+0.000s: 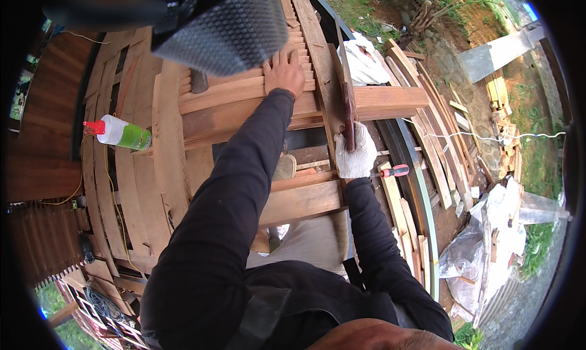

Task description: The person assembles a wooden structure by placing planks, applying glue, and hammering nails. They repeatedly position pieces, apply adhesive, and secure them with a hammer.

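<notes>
Head view shows the gloved right hand gripping a saw handle, the bare left hand flat and open on stacked planks, a glue bottle lying nearby.

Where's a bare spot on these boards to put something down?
Free: the planks below the glue bottle, left of the left arm. Crowded: around the left hand on the slats, and the right hand gripping the saw.

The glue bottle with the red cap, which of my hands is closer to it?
Left. Your bare left hand presses on the wooden slats, right of the glue bottle. Your gloved right hand grips a saw handle farther right.
</notes>
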`<state>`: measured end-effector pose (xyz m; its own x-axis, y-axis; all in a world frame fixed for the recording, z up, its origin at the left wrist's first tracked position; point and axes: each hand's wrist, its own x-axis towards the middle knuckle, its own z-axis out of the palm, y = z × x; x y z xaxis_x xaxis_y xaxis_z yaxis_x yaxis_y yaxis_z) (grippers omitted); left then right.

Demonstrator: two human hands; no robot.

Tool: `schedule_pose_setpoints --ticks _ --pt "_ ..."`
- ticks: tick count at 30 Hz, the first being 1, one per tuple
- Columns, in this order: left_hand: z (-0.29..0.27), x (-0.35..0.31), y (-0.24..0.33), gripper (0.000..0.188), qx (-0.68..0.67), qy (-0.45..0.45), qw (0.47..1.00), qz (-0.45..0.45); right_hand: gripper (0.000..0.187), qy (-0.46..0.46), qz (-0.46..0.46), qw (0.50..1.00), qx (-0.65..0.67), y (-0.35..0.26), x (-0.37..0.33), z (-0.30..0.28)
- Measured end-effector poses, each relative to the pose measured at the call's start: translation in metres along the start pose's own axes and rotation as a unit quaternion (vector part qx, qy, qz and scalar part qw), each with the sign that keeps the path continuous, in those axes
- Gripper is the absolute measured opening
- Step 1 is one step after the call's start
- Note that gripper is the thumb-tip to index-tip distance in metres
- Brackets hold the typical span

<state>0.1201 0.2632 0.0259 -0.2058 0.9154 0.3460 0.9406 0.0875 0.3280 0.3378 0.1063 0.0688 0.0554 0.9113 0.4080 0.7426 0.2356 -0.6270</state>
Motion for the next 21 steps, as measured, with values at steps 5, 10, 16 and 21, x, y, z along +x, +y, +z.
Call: schedule_pose_setpoints --ticks 5,10,16,21 --pt "0.002 -0.010 -0.003 0.046 -0.027 0.046 0.998 0.023 0.025 -0.016 0.009 1.000 -0.004 -0.009 0.002 -0.006" --pt "-0.021 -0.026 -0.023 0.047 -0.101 0.012 0.978 0.181 0.026 -0.007 0.000 1.000 -0.028 -0.008 0.006 -0.002" --pt "-0.022 -0.039 -0.030 0.043 -0.110 0.024 0.967 0.228 0.026 -0.012 -0.007 0.999 -0.035 -0.010 0.007 -0.002" --pt "-0.011 -0.047 -0.021 0.036 -0.045 0.090 0.967 0.234 0.027 -0.018 -0.013 0.999 -0.041 -0.012 0.006 -0.004"
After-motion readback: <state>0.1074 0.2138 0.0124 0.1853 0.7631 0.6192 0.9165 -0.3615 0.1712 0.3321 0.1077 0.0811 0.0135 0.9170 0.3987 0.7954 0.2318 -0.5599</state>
